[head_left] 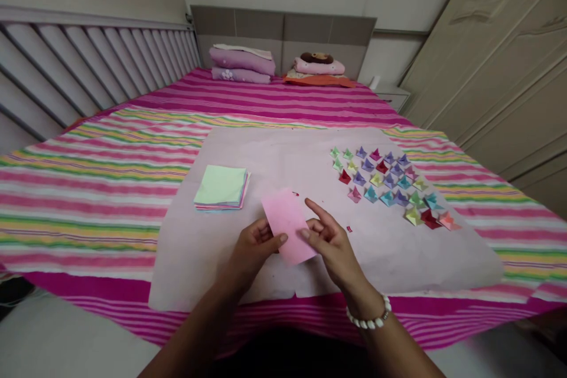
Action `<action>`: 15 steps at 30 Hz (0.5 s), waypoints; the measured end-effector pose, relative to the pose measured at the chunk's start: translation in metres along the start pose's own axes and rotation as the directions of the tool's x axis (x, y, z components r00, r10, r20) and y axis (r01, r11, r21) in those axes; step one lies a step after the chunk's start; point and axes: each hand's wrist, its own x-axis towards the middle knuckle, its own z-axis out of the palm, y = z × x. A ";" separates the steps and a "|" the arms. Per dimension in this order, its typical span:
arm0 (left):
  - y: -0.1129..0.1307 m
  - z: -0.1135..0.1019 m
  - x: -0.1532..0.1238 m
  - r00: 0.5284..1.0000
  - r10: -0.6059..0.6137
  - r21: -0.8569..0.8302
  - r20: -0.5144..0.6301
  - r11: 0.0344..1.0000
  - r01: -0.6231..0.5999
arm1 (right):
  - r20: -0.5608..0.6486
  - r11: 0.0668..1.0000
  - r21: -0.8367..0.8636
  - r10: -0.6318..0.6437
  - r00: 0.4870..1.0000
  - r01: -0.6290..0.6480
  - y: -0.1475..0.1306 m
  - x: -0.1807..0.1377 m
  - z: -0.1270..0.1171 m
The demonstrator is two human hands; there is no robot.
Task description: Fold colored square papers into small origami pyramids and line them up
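A pink sheet of paper [287, 221], longer than it is wide, is held between my two hands above the pale ground sheet. My left hand [258, 243] pinches its left edge, thumb on top and fingers curled beneath. On the opposite edge, my right hand [328, 242] grips with the thumb on top, while its index finger points away from the paper. A white bead bracelet [368, 322] circles my right wrist. To the left lies a stack of coloured square papers [221, 186], light green on top. Several small folded paper figures [386, 198] stand in rows to the right.
The large pale sheet [186, 271] covers part of a striped bed [101, 183]. Small red scraps [349, 228] lie near my right hand. Folded bedding [243, 64] sits by the headboard [328, 29]. A slatted rail [110, 59] runs along the left; a wardrobe [500, 71] stands right.
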 end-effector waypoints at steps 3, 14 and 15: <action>0.002 -0.002 -0.001 0.999 -0.033 -0.012 0.000 0.999 0.033 | 0.038 0.998 -0.059 -0.007 0.999 0.009 -0.001 -0.002 -0.006; 0.010 -0.002 -0.004 0.990 -0.127 -0.028 0.057 0.991 0.129 | 0.289 0.980 -0.188 -0.004 0.957 0.060 -0.004 -0.004 -0.012; 0.008 -0.003 -0.004 0.990 -0.121 -0.019 0.065 0.992 0.123 | 0.307 0.987 -0.156 0.003 0.952 0.047 -0.004 -0.003 -0.011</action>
